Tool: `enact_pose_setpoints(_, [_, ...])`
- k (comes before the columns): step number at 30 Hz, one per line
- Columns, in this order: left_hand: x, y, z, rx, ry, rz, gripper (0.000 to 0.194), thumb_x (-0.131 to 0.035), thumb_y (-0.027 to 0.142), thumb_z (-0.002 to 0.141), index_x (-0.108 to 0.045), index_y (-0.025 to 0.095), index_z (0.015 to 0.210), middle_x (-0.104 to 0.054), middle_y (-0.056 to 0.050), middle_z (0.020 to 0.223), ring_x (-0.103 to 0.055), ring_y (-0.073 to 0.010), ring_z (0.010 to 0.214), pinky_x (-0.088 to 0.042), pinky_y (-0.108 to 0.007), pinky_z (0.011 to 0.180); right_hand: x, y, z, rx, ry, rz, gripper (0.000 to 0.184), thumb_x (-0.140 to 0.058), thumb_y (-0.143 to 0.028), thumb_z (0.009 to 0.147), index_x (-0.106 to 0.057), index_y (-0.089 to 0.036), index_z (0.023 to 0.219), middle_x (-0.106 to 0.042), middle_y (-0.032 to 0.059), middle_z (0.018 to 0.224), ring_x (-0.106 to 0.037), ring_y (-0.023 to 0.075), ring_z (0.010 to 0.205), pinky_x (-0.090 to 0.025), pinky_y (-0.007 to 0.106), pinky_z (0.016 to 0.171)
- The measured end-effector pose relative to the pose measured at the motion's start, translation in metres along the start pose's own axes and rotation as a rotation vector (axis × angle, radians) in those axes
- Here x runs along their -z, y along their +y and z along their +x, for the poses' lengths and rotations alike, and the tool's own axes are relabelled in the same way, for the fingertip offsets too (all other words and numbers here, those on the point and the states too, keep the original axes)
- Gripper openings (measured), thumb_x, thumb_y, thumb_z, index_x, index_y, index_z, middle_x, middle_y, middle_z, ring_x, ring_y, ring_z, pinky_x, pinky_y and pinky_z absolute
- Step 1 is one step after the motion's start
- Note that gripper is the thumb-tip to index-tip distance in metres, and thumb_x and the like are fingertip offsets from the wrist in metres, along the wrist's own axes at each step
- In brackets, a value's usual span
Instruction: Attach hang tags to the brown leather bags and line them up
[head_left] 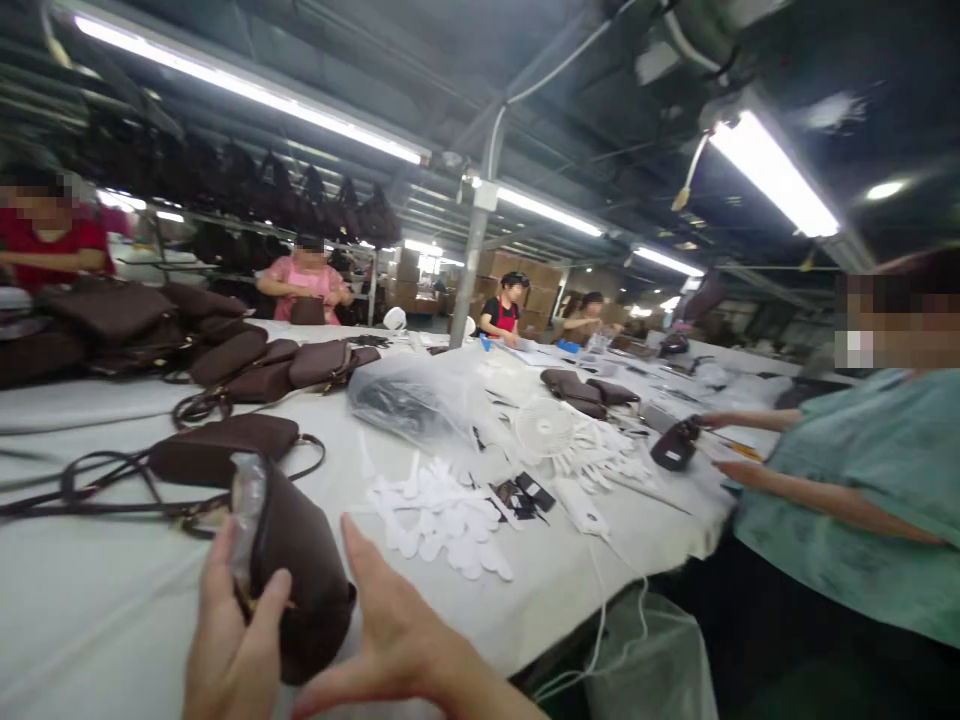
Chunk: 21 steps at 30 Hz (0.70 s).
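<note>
My left hand (238, 630) grips a dark brown handbag (311, 560) by its near left side, thumb across the front and fingers at the opening. Clear plastic wrap shows along the bag's opening. To the right of the bag, my right hand (397, 620) has thumb and fingers spread apart, and nothing is held in it. Whether its thumb touches the bag's lower edge I cannot tell. Just behind lies another brown handbag (225, 447) with its strap looped out to the left on the white table (105, 610).
White cut-out pieces (450, 520), small black pieces (523, 497) and a white fan (544, 428) lie mid-table. A clear plastic bag (420, 400) sits behind them. Brown bags (112, 325) pile up at left. A co-worker in green (862, 480) handles a dark pouch (675, 445) at right.
</note>
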<state>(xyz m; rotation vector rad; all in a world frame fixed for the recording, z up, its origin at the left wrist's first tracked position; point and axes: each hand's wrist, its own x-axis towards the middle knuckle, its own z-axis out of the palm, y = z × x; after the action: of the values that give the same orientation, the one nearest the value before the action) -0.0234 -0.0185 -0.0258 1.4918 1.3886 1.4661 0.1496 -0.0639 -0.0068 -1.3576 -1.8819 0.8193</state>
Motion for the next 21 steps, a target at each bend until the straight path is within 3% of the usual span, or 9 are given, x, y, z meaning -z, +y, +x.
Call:
enact_pose_setpoints(3, [-0.031,-0.014,-0.029,0.013,-0.222,-0.079,0.084,-0.053,0.055,0.082,-0.016,0.028,0.152,-0.023,-0.007,0.159,-0.026,-0.035,0.144,-0.02,-0.055,0.118,-0.02,0.003,-0.003,-0.046,0.113,-0.083,0.129,-0.083,-0.031,0.051,-0.007,-0.021,0.155,-0.037,0.0153,0.152,-0.043,0.0368,0.134,-0.041,0.051,0.107])
enact_pose_setpoints(5, [-0.044,-0.019,-0.04,-0.036,-0.347,-0.113,0.088,-0.059,0.052,0.081,-0.014,0.028,0.153,-0.017,-0.006,0.161,-0.017,-0.0321,0.147,-0.016,-0.051,0.12,-0.023,0.01,-0.01,-0.09,0.181,-0.125,0.119,-0.078,-0.029,0.055,-0.013,-0.019,0.154,-0.043,0.0163,0.148,-0.05,0.0377,0.127,-0.045,0.051,0.101])
enact_pose_setpoints(7, [-0.051,-0.02,-0.049,-0.062,-0.431,-0.158,0.09,-0.062,0.049,0.08,-0.015,0.028,0.153,-0.015,-0.006,0.161,-0.014,-0.0309,0.148,-0.015,-0.05,0.121,-0.022,0.021,-0.015,-0.09,0.277,-0.073,0.096,-0.07,-0.025,0.062,-0.03,-0.021,0.149,-0.053,0.0128,0.14,-0.057,0.0329,0.118,-0.049,0.045,0.096])
enact_pose_setpoints(9, [-0.054,-0.016,-0.056,-0.052,-0.476,-0.242,0.085,-0.062,0.046,0.08,-0.021,0.027,0.152,-0.014,-0.007,0.162,-0.017,-0.0317,0.147,-0.02,-0.05,0.119,-0.019,0.033,-0.016,-0.118,0.417,0.065,0.066,-0.062,-0.019,0.066,-0.053,-0.022,0.131,-0.067,0.0067,0.117,-0.065,0.0249,0.098,-0.052,0.035,0.086])
enact_pose_setpoints(12, [-0.052,-0.009,-0.06,-0.011,-0.582,-0.36,0.066,-0.06,0.042,0.083,-0.039,0.026,0.143,-0.021,-0.009,0.16,-0.03,-0.0314,0.143,-0.037,-0.047,0.113,-0.003,0.053,-0.017,-0.205,0.58,0.211,0.033,-0.058,-0.016,0.062,-0.063,-0.019,0.095,-0.067,0.0003,0.082,-0.06,0.0188,0.076,-0.049,0.029,0.072])
enact_pose_setpoints(14, [-0.046,-0.006,-0.056,-0.009,-0.596,-0.355,0.051,-0.058,0.039,0.083,-0.053,0.023,0.132,-0.035,-0.011,0.153,-0.04,-0.0299,0.137,-0.043,-0.044,0.109,0.017,0.067,-0.017,-0.173,0.536,0.278,0.028,-0.058,-0.016,0.06,-0.061,-0.018,0.088,-0.062,-0.0023,0.076,-0.055,0.0169,0.073,-0.045,0.027,0.069])
enact_pose_setpoints(17, [-0.033,-0.007,-0.041,0.011,-0.508,-0.286,0.037,-0.057,0.036,0.083,-0.061,0.019,0.116,-0.061,-0.012,0.124,-0.061,-0.0258,0.112,-0.05,-0.041,0.098,0.053,0.084,-0.012,-0.093,0.303,0.405,0.029,-0.059,-0.014,0.057,-0.06,-0.018,0.086,-0.058,-0.0046,0.074,-0.052,0.0146,0.072,-0.04,0.024,0.066])
enact_pose_setpoints(19, [-0.025,-0.012,-0.031,0.02,-0.453,-0.242,0.034,-0.057,0.037,0.083,-0.06,0.018,0.111,-0.066,-0.009,0.104,-0.066,-0.0226,0.094,-0.055,-0.037,0.086,0.072,0.091,-0.006,-0.07,0.198,0.438,0.029,-0.061,-0.013,0.056,-0.06,-0.018,0.085,-0.058,-0.0053,0.075,-0.052,0.0141,0.073,-0.04,0.024,0.068])
enact_pose_setpoints(21, [-0.019,-0.017,-0.024,-0.026,-0.402,-0.178,0.03,-0.057,0.037,0.084,-0.061,0.019,0.108,-0.066,-0.007,0.097,-0.065,-0.0199,0.082,-0.056,-0.032,0.072,0.079,0.099,0.001,-0.068,0.175,0.44,0.029,-0.062,-0.012,0.056,-0.06,-0.017,0.084,-0.058,-0.0052,0.075,-0.054,0.0146,0.077,-0.042,0.025,0.071])
